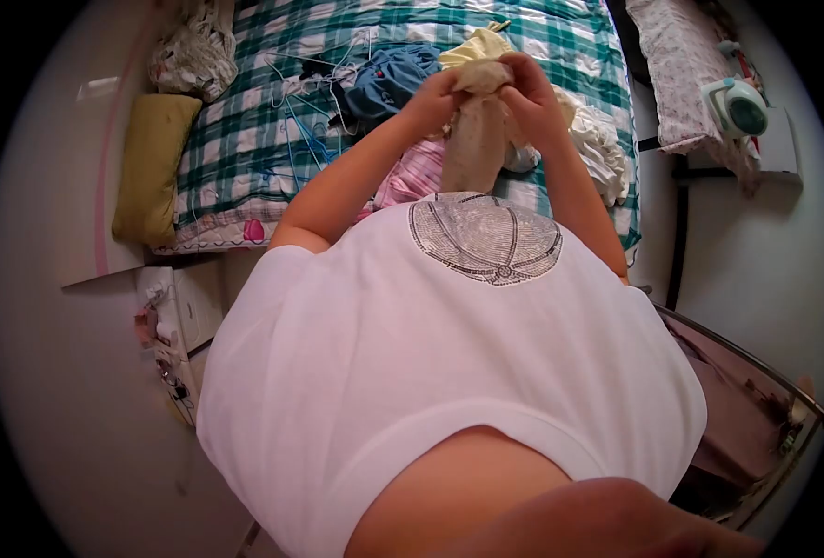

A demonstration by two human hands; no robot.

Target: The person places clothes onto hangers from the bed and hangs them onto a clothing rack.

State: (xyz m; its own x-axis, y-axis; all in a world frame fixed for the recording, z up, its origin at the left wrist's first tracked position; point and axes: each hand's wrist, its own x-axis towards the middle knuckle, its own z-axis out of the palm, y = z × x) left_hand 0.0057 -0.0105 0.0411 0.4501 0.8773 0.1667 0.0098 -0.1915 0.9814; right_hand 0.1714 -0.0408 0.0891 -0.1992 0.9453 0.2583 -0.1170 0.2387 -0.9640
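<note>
A beige cloth (474, 144) hangs down between my hands, bunched at its top edge. My left hand (433, 100) is closed on its left side, and my right hand (531, 93) grips its right side with the fingers pinched. Just beyond the cloth lies a yellow garment (475, 46). A blue garment (392, 84) is to the left of my left hand. Pink striped fabric (412, 174) rests below my left forearm's inner side, and white ruffled clothing (600, 153) lies to the right of my right hand.
The bed has a green and white plaid cover (268, 28). Blue and white hangers (305, 130) lie left of the clothes. An olive pillow (156, 167) and a plastic bag (193, 56) sit at the left edge. A pale green device (736, 107) stands at the right.
</note>
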